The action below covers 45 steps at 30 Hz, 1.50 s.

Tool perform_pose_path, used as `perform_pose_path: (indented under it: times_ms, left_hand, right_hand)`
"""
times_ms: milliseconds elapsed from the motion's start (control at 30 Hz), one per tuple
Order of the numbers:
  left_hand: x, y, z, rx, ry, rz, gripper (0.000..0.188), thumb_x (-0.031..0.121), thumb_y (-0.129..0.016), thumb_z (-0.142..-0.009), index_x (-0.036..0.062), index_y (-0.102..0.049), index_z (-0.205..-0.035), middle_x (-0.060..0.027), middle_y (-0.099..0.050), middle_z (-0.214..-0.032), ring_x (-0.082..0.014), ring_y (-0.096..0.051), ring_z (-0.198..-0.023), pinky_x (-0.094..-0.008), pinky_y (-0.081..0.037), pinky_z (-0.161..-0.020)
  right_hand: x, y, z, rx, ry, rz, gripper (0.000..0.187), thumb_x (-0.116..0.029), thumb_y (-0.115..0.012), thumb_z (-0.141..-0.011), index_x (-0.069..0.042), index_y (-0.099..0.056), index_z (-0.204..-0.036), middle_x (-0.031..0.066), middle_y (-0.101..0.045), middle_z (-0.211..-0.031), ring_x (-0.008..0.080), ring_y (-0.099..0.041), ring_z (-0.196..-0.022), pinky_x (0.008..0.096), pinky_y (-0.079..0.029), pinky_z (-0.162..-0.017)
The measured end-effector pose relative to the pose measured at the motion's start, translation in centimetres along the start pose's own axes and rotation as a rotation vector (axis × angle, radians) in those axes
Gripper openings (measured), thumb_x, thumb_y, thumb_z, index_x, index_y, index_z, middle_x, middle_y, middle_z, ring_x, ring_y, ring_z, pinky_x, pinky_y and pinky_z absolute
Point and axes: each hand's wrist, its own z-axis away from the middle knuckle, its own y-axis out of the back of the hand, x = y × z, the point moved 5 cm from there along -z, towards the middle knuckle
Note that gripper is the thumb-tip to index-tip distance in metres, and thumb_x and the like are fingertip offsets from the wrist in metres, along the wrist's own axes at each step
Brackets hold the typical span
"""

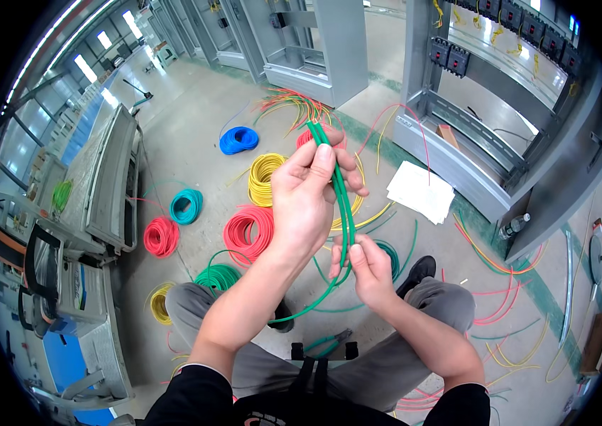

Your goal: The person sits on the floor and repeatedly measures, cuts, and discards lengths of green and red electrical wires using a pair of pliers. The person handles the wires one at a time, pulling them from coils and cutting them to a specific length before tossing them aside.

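Observation:
Green electrical wire, doubled into parallel strands, runs between my two hands above the floor. My left hand is higher and farther out, its thumb pressing the strands against the fingers near their upper ends. Closer to me, my right hand pinches the lower part of the strands between thumb and fingers. From there one green strand curves down to the left, toward a green wire coil on the floor. Pliers with green handles lie between my legs.
Around me lie red coils, a yellow coil, a blue coil and a teal coil. Beyond my hands is a bundle of cut wires. White papers lie by the grey cabinet. A cart stands left.

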Motion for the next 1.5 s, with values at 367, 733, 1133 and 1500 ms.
perform_pose_path:
  times_ms: [367, 733, 1133, 1500]
  left_hand:
    - [0.3, -0.4, 0.7, -0.040, -0.007, 0.122, 0.025, 0.016, -0.046, -0.098, -0.0060, -0.052, -0.110, -0.0070, -0.052, -0.083, -0.0146, -0.049, -0.066, -0.0287, -0.042, -0.055]
    - [0.2, 0.2, -0.1, 0.042, -0.021, 0.119, 0.022, 0.016, -0.046, -0.098, -0.0049, -0.053, -0.101, -0.0079, -0.053, -0.082, -0.0156, -0.049, -0.066, -0.0303, -0.043, -0.056]
    - [-6.4, -0.5, -5.2, -0.102, 0.005, -0.509, 0.035, 0.030, -0.050, -0.096, -0.0028, -0.061, -0.093, -0.0088, -0.063, -0.084, -0.0148, -0.059, -0.075, -0.0277, -0.049, -0.069]
    - [-10.1, 4.4, 10.5, -0.431, 0.040, -1.073, 0.017, 0.004, -0.058, -0.086, -0.0064, -0.060, -0.100, -0.0219, -0.061, -0.083, -0.0382, -0.060, -0.074, -0.0391, -0.047, -0.065]
  right_hand:
    - [-0.3, -0.6, 0.4, -0.043, 0.039, 0.013, 0.028, -0.018, -0.037, -0.101, 0.004, -0.051, -0.112, 0.0037, -0.053, -0.081, 0.0103, -0.049, -0.067, 0.0243, -0.044, -0.063]
    - [-0.7, -0.9, -0.2, -0.009, 0.014, -0.017, 0.027, -0.017, -0.038, -0.101, 0.004, -0.051, -0.112, 0.0024, -0.052, -0.079, 0.0088, -0.047, -0.064, 0.0226, -0.042, -0.060]
    - [0.1, 5.2, -4.1, 0.373, -0.020, -0.385, 0.024, -0.024, -0.045, -0.099, -0.001, -0.052, -0.097, -0.0012, -0.046, -0.070, 0.0051, -0.036, -0.053, 0.0208, -0.030, -0.045]
    - [-2.6, 15.6, -6.0, 0.753, -0.104, -0.441, 0.020, -0.015, -0.036, -0.099, 0.003, -0.045, -0.103, 0.0043, -0.046, -0.073, 0.0067, -0.031, -0.050, 0.0222, -0.026, -0.042]
